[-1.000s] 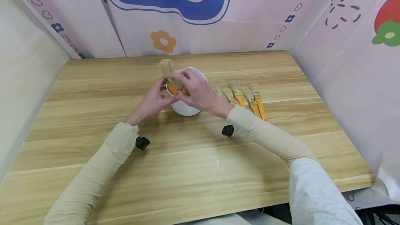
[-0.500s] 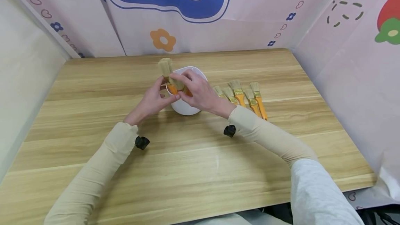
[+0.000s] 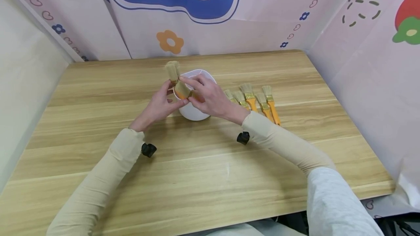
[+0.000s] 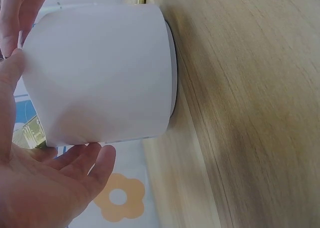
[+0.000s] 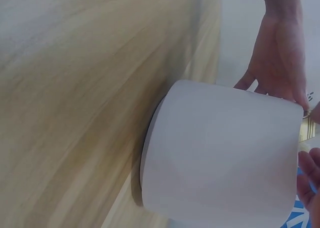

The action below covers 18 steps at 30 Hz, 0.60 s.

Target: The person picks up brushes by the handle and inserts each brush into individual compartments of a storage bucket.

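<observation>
A white tub [image 3: 195,113] stands near the back of the table, its open top towards me. At its left my left hand [image 3: 157,106] holds it, thumb at the near rim and fingers along the side, as the left wrist view also shows. Paintbrushes [image 3: 172,70] with pale bristles up lean at the left rim, beside the left fingers; a gold ferrule [image 4: 34,133] shows there. Over the opening my right hand [image 3: 210,95] pinches another paintbrush [image 3: 182,90], its bristles pointing up and left. The tub's wall [image 5: 225,153] hides the handles inside.
Several more paintbrushes [image 3: 251,99] with orange handles lie on the wooden table [image 3: 197,177] right of the tub, some partly behind my right forearm. Printed paper walls [image 3: 256,35] close off the back and sides.
The paintbrush in my right hand has turned slightly, showing more of its bristles over the tub's rim. The right hand has shifted a little right; the left hand stays at the tub.
</observation>
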Available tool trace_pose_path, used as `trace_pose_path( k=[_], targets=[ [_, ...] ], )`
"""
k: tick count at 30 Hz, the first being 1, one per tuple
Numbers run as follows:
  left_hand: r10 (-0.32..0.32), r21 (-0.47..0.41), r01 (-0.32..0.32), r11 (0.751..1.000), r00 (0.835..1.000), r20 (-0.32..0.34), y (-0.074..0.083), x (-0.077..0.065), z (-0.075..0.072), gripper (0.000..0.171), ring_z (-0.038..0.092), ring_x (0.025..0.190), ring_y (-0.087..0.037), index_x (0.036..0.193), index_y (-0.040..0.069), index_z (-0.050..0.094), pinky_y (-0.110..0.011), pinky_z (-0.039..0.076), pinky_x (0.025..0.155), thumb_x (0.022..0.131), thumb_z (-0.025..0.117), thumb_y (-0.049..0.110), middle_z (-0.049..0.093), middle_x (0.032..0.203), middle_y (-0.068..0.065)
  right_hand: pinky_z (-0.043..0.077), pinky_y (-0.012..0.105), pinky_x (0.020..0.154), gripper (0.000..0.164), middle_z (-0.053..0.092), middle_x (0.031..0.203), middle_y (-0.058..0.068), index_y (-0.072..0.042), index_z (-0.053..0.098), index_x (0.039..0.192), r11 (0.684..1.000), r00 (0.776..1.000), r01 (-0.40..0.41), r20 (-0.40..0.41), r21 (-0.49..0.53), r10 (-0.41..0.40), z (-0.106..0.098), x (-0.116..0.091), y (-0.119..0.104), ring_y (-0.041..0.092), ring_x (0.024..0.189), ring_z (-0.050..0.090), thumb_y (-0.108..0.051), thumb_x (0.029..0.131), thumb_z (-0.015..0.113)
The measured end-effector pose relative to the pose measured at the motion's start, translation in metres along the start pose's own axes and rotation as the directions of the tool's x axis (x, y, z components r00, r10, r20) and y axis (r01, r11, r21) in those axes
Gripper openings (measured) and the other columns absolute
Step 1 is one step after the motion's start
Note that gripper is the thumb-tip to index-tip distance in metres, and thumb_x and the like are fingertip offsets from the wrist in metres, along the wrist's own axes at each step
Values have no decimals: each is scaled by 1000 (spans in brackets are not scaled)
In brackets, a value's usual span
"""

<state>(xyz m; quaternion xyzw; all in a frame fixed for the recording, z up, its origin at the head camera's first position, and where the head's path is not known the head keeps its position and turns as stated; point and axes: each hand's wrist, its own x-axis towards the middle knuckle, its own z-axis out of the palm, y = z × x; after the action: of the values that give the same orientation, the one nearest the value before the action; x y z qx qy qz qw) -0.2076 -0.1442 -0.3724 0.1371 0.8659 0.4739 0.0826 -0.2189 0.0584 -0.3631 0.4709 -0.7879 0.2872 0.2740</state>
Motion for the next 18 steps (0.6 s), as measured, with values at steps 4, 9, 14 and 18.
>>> trace_pose_path(
  k=[4,9,14,18],
  targets=[
    [-2,-8,2,1000,1000,-3,-1,0,0,80,35,136,-37,147,10,21,-54,38,105,85,67,32,30,150,-16,46,26,66,51,59,103,14,-5,51,128,1000,1000,-5,-4,23,5,-1,-2,1,19,85,52,-7,79,67],
    [-7,-10,7,1000,1000,2,-1,0,1,79,34,136,-36,146,8,21,-54,38,106,86,67,32,30,150,-16,51,28,70,46,56,103,16,-2,52,126,997,999,-49,-18,61,50,-4,-8,5,22,87,56,-6,81,64],
    [-17,-11,18,1000,1000,2,-1,1,1,80,35,136,-37,145,7,22,-53,38,106,85,68,32,31,149,-17,53,34,65,42,54,101,19,0,51,123,985,987,-144,-54,93,149,-12,-20,16,26,85,58,-3,83,62],
    [-29,-18,29,999,1000,1,-1,3,0,80,35,136,-36,145,7,23,-52,37,107,84,69,31,33,148,-16,52,37,73,41,54,100,22,2,52,123,969,974,-215,-49,119,222,-19,-31,27,30,88,58,-2,83,61]
  ],
)
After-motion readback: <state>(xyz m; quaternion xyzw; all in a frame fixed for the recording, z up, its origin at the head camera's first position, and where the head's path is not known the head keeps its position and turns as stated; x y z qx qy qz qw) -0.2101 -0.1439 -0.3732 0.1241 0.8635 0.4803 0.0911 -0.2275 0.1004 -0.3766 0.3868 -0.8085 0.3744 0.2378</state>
